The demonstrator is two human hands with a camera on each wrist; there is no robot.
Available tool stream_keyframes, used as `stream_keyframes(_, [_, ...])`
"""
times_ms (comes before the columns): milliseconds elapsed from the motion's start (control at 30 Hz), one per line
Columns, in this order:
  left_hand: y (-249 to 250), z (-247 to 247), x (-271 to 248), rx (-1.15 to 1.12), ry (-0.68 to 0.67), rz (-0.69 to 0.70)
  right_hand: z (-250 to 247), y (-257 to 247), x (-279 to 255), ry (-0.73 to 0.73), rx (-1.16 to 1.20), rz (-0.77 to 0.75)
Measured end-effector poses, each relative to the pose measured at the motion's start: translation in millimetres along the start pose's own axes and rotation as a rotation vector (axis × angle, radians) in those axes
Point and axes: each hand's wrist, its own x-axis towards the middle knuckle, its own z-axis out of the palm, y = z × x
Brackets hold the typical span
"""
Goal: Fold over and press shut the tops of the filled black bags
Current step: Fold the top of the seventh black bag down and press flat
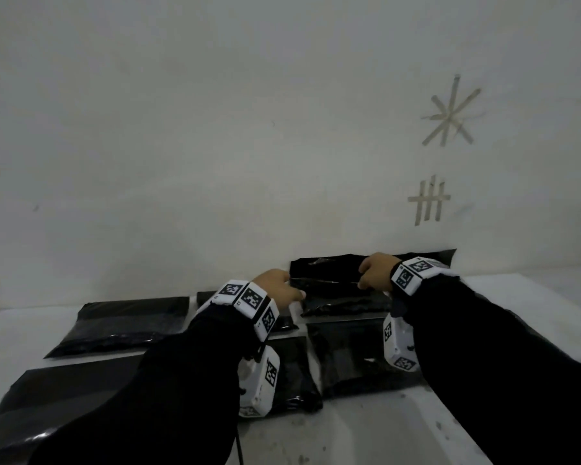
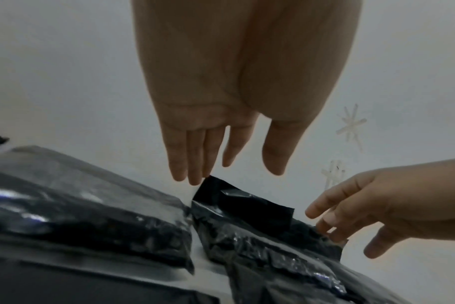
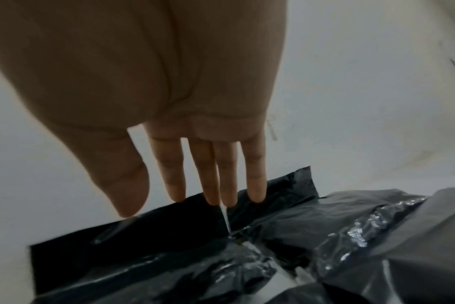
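Note:
A filled black bag (image 1: 344, 305) lies at the back of the white table (image 1: 366, 427), against the wall. Its top flap (image 1: 326, 268) stands upright. My left hand (image 1: 292, 295) is at the flap's left end. In the left wrist view its straight fingers (image 2: 195, 174) point down and touch the flap's (image 2: 247, 205) left corner. My right hand (image 1: 366, 280) is at the flap's right end. In the right wrist view its straight fingertips (image 3: 210, 197) rest along the flap's (image 3: 143, 236) top edge, thumb in front. Neither hand visibly grips it.
Several other black bags lie flat around it: one at the far left (image 1: 125, 323), a large one at the near left (image 1: 64, 397), two near the middle (image 1: 349, 360). Another flap (image 1: 443, 258) leans on the wall to the right. Tape marks (image 1: 450, 112) are on the wall.

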Motion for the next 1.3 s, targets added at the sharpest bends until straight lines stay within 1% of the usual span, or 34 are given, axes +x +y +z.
stream_keyframes(133, [18.0, 25.7, 19.0, -0.014, -0.019, -0.042, 8.5, 27.5, 8.9, -0.033, -0.003, 0.047])
stream_keyframes(267, [20.1, 46.4, 35.8, -0.012, -0.065, -0.125, 25.1, 38.7, 21.1, -0.066, -0.01, 0.064])
stream_keyframes(400, [21.2, 53.7, 41.2, 0.037, -0.107, -0.163, 35.3, 43.2, 26.9, -0.062, -0.013, 0.064])
stream_keyframes(567, [19.8, 53.7, 41.1, 0.041, -0.108, -0.132, 29.3, 43.9, 23.7, -0.062, -0.01, 0.032])
stream_keyframes(633, [20.4, 50.9, 39.0, 0.034, -0.081, -0.104, 23.9, 43.4, 19.4, -0.049, 0.003, 0.02])
stream_keyframes(733, [25.8, 42.5, 29.0, -0.032, 0.0, -0.054, 12.0, 41.5, 8.2, 0.01, 0.046, 0.015])
stream_keyframes(800, [29.7, 34.4, 18.6, -0.082, 0.078, -0.013, 1.2, 37.5, -4.8, 0.061, 0.109, -0.002])
stream_keyframes(867, [33.3, 24.8, 2.3, -0.112, 0.188, 0.014, -8.1, 32.1, -22.1, 0.127, 0.174, -0.027])
stream_keyframes(967, [33.0, 10.2, -30.6, -0.184, 0.345, 0.022, -13.1, 23.9, -53.3, 0.23, 0.277, -0.075])
stream_keyframes(1033, [28.1, 3.3, -54.0, -0.234, 0.404, 0.048, -11.0, 19.8, -76.1, 0.271, 0.368, -0.096])
stream_keyframes(1100, [23.0, -1.5, -81.3, -0.269, 0.397, 0.078, -6.7, 16.7, -100.6, 0.276, 0.469, -0.112])
stream_keyframes(1200, [6.4, -4.6, -121.8, -0.302, 0.305, 0.138, 4.6, 12.3, -138.6, 0.254, 0.54, -0.154])
stream_keyframes(1300, [-16.1, -2.2, -164.5, -0.22, 0.222, 0.147, 21.8, 8.0, -175.7, 0.195, 0.558, -0.172])
